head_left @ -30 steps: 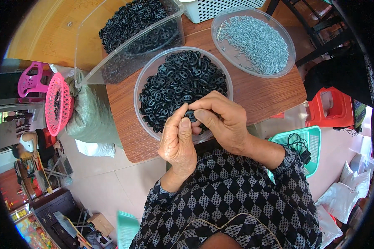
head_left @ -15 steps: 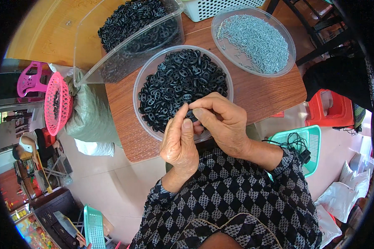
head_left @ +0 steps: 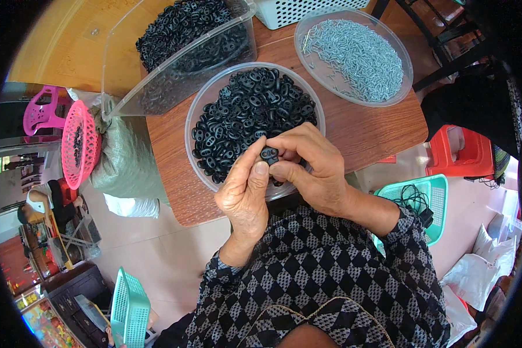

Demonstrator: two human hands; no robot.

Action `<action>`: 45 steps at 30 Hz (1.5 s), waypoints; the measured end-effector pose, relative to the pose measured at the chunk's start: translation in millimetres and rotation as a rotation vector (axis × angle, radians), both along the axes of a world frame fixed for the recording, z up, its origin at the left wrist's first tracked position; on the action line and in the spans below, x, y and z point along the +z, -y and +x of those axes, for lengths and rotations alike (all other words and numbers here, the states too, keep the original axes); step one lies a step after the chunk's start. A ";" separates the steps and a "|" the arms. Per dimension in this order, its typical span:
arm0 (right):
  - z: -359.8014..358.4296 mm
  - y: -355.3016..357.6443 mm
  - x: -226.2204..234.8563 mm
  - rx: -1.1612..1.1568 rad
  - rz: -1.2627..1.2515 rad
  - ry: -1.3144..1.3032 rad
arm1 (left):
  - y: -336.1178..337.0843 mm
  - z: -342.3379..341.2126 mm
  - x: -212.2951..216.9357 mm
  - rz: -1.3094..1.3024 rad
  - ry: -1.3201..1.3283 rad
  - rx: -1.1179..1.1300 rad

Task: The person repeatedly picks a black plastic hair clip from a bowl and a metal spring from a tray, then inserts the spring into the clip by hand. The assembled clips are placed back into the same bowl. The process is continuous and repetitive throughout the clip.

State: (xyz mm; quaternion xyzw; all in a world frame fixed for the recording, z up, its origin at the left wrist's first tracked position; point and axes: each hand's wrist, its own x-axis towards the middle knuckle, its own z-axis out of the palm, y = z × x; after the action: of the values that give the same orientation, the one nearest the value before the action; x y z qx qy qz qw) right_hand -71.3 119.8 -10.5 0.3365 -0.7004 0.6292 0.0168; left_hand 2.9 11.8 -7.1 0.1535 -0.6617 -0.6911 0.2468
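My left hand [head_left: 245, 188] and my right hand [head_left: 314, 168] meet just over the near rim of a round clear tub [head_left: 188, 134]. Between their fingertips they pinch a small black plastic cord lock [head_left: 269, 154], its two-holed face turned up. Both thumbs press at its near sides, and the curled right fingers partly hide it. A heap of black oval two-holed pieces [head_left: 252, 113] fills the tub. Farther right, a round clear lid-like tray [head_left: 304, 57] bears many small silvery-grey springs [head_left: 362, 58].
A clear rectangular bin [head_left: 174, 81] of black pieces stands at the back left, near a white perforated basket [head_left: 284, 13]. A pink basket [head_left: 90, 145] sits left, by a pale sack [head_left: 127, 162]. Green baskets [head_left: 438, 209] and a red stool [head_left: 467, 155] flank the wooden table [head_left: 377, 130].
The cord lock's two-holed face has come into view between my fingertips. My left hand has shifted slightly left. A green basket at the lower left has moved up and tilted.
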 end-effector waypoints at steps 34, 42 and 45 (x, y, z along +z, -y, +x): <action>-0.9 3.7 6.0 -0.039 -0.058 -0.204 | -5.1 1.6 -4.4 -0.028 -0.160 -0.001; 1.9 5.8 -0.9 -0.043 -0.061 -0.259 | -14.9 0.3 -11.2 -0.009 -0.177 0.123; 1.9 8.1 -2.0 -0.046 -0.080 -0.302 | -16.9 -0.5 -17.0 -0.098 -0.198 0.178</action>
State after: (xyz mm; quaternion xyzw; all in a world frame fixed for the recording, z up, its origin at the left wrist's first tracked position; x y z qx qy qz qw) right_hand -69.4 111.7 -12.6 0.4103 -0.6717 0.5984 0.1498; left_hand 2.4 28.7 -24.1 0.1306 -0.6508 -0.6451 0.3784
